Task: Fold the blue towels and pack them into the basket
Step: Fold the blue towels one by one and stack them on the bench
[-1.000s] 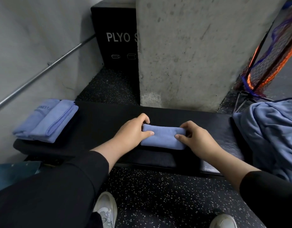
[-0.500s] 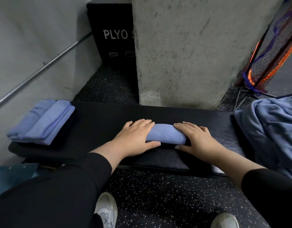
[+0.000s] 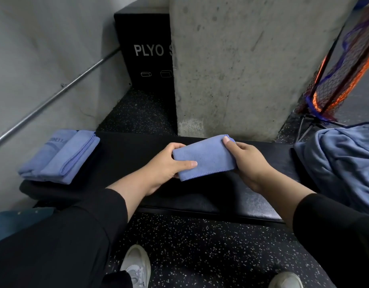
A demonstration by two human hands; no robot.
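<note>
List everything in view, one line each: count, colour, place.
folded towel: one, blue, held between both hands above the bench
towel stack: one, blue, bench's left end
unfolded towels: heap, blue, right of the bench
bench: one, black, across the middle
plyo box: one, black, behind on the floor
pillar: one, grey concrete, behind the bench
net: one, orange and blue, upper right
rail: one, metal, left wall
shoes: two, pale, on the speckled floor
left hand: grips the towel's left end
right hand: pinches its right end

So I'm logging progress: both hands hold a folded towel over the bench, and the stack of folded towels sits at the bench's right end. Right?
Not quite. The head view shows the stack at the bench's left end; a loose pile is at the right. Both the left hand and right hand do hold the folded towel.
</note>
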